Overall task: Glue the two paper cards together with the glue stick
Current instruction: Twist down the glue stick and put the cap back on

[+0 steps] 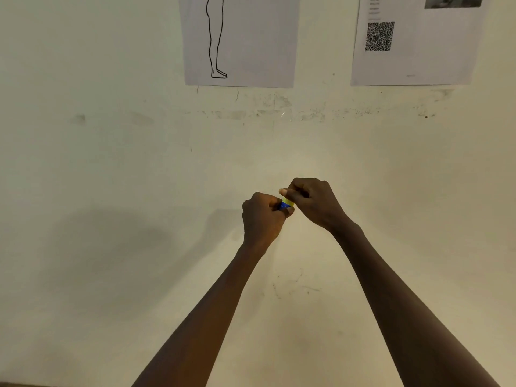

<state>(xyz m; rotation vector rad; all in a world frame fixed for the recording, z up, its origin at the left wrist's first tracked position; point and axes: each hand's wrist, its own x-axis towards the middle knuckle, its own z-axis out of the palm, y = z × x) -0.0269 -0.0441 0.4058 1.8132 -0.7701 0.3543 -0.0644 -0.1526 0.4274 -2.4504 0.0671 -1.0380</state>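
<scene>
The left hand [262, 216] has its grip clamped on the glue stick [287, 204]. The right hand [312, 201], at two o'clock from it, pinches the yellow end. No cards show, so the gluing is likely still to do.

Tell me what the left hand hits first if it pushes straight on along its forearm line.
Probably the right hand: it pinches the yellow end of the glue stick that the left hand grips, directly up and right of it. Past that, only the pale wall; depth is unclear.
</scene>
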